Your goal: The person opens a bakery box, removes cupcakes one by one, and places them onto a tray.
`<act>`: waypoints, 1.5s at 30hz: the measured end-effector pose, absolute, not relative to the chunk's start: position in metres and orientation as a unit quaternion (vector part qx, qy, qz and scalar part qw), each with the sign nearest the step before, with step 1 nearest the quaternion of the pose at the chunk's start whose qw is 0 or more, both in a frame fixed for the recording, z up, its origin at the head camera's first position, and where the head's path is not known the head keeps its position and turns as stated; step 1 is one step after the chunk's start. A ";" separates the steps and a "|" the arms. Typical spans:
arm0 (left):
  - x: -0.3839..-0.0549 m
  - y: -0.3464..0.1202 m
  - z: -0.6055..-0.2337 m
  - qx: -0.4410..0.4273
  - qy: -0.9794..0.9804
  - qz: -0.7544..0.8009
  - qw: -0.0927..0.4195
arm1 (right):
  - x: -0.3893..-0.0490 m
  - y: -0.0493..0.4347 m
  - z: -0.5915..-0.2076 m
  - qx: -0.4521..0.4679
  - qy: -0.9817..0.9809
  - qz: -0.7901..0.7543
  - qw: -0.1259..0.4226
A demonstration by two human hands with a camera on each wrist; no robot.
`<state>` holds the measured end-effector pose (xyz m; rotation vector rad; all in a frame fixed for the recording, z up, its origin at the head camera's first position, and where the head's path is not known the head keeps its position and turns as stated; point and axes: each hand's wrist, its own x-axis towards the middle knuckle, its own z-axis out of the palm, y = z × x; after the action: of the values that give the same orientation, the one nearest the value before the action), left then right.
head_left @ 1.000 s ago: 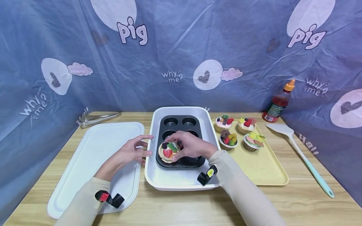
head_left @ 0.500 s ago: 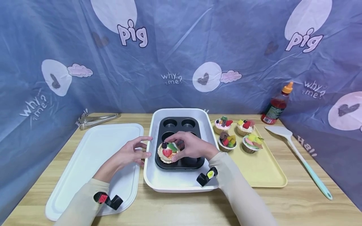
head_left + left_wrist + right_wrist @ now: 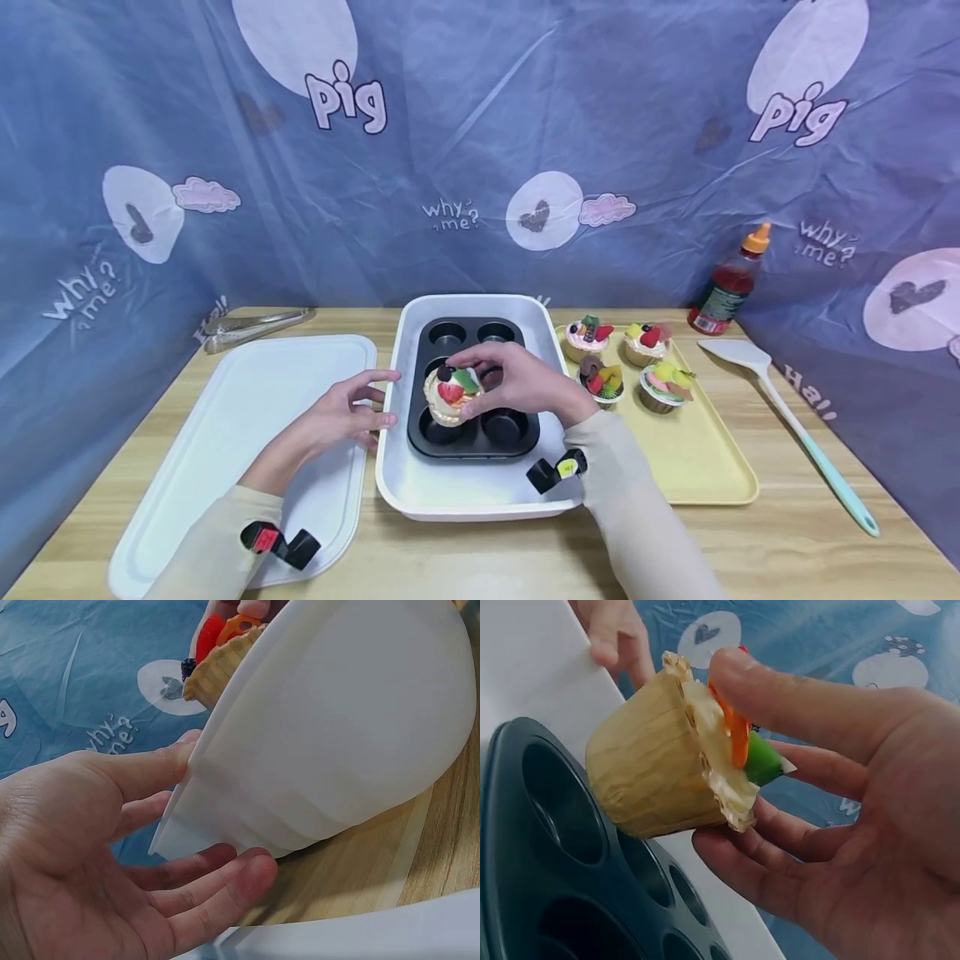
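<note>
My right hand [image 3: 517, 379] holds a fruit-topped cupcake [image 3: 453, 395] by its edge, thumb on one side and fingers on the other. The cupcake is raised over the dark muffin tin [image 3: 475, 450], tilted, with its tan pleated cup [image 3: 656, 754] showing in the right wrist view. Strawberry, a dark berry and a green piece top it. Below it the near cups of the tin show bare. The tin sits in a deep white tray [image 3: 480, 498]. At this tray's left rim, my left hand [image 3: 112, 817] touches the edge with straight, spread fingers.
A flat white tray [image 3: 247, 433] lies at left, metal tongs [image 3: 255, 327] behind it. On the right, a yellow tray [image 3: 697, 458] bears several cupcakes [image 3: 663, 387]. Beyond are a sauce bottle [image 3: 729, 282] and a long-handled spatula [image 3: 787, 408]. A blue cloth [image 3: 465, 125] hangs around the table.
My right hand has lifted the cupcake from the near-left cup of the muffin tin, and that cup now shows. My left hand stays at the tray rim. The head view has shifted slightly.
</note>
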<state>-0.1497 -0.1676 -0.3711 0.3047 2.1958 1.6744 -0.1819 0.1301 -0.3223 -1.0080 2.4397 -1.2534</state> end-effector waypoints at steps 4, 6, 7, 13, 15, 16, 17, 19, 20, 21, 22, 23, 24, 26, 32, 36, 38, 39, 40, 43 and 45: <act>-0.149 -0.167 -0.373 0.109 0.779 0.591 0.178 | -0.180 0.139 -0.319 -0.326 0.826 -0.446 0.111; -0.149 -0.167 -0.373 0.107 0.780 0.590 0.177 | -0.179 0.144 -0.316 -0.322 0.827 -0.448 0.107; -0.149 -0.167 -0.373 0.106 0.780 0.590 0.177 | -0.178 0.147 -0.314 -0.321 0.829 -0.447 0.102; -0.150 -0.168 -0.373 0.097 0.784 0.587 0.178 | -0.172 0.167 -0.303 -0.289 0.849 -0.437 0.066; -0.150 -0.168 -0.372 0.095 0.785 0.586 0.180 | -0.170 0.176 -0.301 -0.279 0.856 -0.431 0.053; -0.150 -0.168 -0.372 0.094 0.784 0.586 0.180 | -0.168 0.181 -0.300 -0.276 0.857 -0.432 0.050; -0.149 -0.168 -0.372 0.095 0.784 0.586 0.179 | -0.167 0.186 -0.299 -0.274 0.859 -0.431 0.045; -0.149 -0.169 -0.371 0.094 0.783 0.588 0.179 | -0.164 0.198 -0.299 -0.268 0.861 -0.431 0.038; -0.149 -0.169 -0.371 0.096 0.783 0.588 0.179 | -0.162 0.204 -0.299 -0.265 0.862 -0.431 0.035; -0.149 -0.169 -0.371 0.096 0.782 0.589 0.179 | -0.161 0.211 -0.299 -0.264 0.861 -0.433 0.029; -0.149 -0.169 -0.371 0.097 0.782 0.590 0.179 | -0.159 0.218 -0.299 -0.262 0.862 -0.433 0.023; -0.150 -0.169 -0.371 0.097 0.781 0.590 0.179 | -0.156 0.225 -0.299 -0.260 0.864 -0.431 0.016; -0.150 -0.169 -0.371 0.098 0.781 0.591 0.180 | -0.154 0.233 -0.298 -0.257 0.865 -0.431 0.010; -0.151 -0.169 -0.372 0.099 0.781 0.591 0.179 | -0.148 0.248 -0.296 -0.245 0.874 -0.421 -0.004; -0.151 -0.169 -0.373 0.097 0.779 0.592 0.182 | -0.131 0.285 -0.297 -0.227 0.883 -0.409 -0.038; -0.152 -0.170 -0.372 0.098 0.780 0.591 0.180 | -0.123 0.300 -0.311 -0.240 0.877 -0.414 -0.046; -0.152 -0.170 -0.372 0.099 0.781 0.590 0.180 | -0.119 0.304 -0.318 -0.243 0.876 -0.413 -0.044; -0.152 -0.170 -0.372 0.100 0.781 0.590 0.180 | -0.118 0.305 -0.322 -0.242 0.878 -0.411 -0.042; -0.152 -0.170 -0.372 0.101 0.781 0.590 0.180 | -0.116 0.306 -0.325 -0.242 0.879 -0.409 -0.039; -0.153 -0.170 -0.372 0.101 0.780 0.590 0.181 | -0.112 0.309 -0.332 -0.240 0.886 -0.395 -0.032; -0.153 -0.170 -0.373 0.101 0.780 0.590 0.183 | -0.111 0.310 -0.336 -0.242 0.891 -0.384 -0.027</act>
<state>-0.1530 -0.1696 -0.3727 0.2837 2.1993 1.6657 -0.1111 0.3104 -0.3359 -0.7742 2.8477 -1.2264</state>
